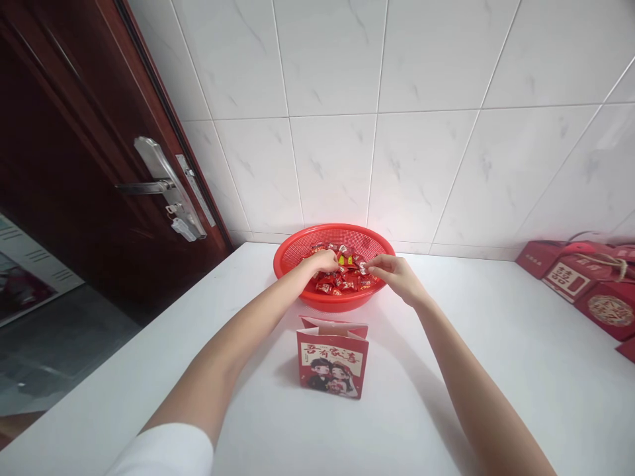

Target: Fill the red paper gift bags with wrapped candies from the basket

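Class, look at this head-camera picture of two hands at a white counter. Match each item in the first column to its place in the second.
Items:
1. Left hand
2. Wrapped sweets
3. Red paper gift bag
4. Red gift boxes

Places:
A. Inside the red mesh basket
B. Far right of the white counter
C. On the counter, in front of the basket
D. Reaching in over the basket's rim

Pairs: 1-D, 2-A, 3-C, 4-B

A paper gift bag before the red basket leaves passage either side.
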Available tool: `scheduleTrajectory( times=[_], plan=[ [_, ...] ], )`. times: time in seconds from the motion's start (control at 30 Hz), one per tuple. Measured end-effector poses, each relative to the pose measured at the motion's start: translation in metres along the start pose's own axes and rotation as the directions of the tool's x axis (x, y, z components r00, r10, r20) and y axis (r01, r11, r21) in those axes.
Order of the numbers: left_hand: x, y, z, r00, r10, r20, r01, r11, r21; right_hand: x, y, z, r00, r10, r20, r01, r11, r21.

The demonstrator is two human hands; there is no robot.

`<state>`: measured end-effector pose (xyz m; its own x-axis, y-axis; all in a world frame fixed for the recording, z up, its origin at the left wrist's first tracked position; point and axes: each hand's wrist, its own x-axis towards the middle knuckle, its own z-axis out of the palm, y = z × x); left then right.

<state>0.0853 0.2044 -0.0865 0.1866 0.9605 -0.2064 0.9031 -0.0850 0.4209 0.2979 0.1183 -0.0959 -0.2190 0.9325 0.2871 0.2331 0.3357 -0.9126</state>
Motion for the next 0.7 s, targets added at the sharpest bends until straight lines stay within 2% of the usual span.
scheduleTrajectory(
  times=[0.13,0.27,0.4,0.5,0.7],
  plan=[
    [0.001,0.0,-0.005,0.999,0.038,-0.033,-0.039,0.998,-0.043,0.0,0.0,0.0,1.0,-0.004,-0.003,0.004,1.0,0.011],
    [0.007,-0.004,-0.018,0.981,0.05,-0.19,-0.067,0.994,-0.087,0.0,0.001,0.0,1.0,-0.005,-0.016,0.005,1.0,0.015],
    [0.013,-0.016,-0.03,0.958,-0.006,-0.287,-0.021,0.995,-0.093,0.001,0.002,0.001,1.0,-0.003,-0.019,0.003,1.0,0.02],
    [0.017,-0.025,-0.031,0.954,-0.062,-0.294,0.037,0.995,-0.092,0.001,0.002,0.001,1.0,-0.003,-0.016,0.004,1.0,0.025],
    [0.027,-0.036,-0.027,0.965,-0.147,-0.215,0.126,0.986,-0.11,0.0,0.0,0.0,1.0,-0.014,-0.018,0.014,1.0,0.013]
  ],
)
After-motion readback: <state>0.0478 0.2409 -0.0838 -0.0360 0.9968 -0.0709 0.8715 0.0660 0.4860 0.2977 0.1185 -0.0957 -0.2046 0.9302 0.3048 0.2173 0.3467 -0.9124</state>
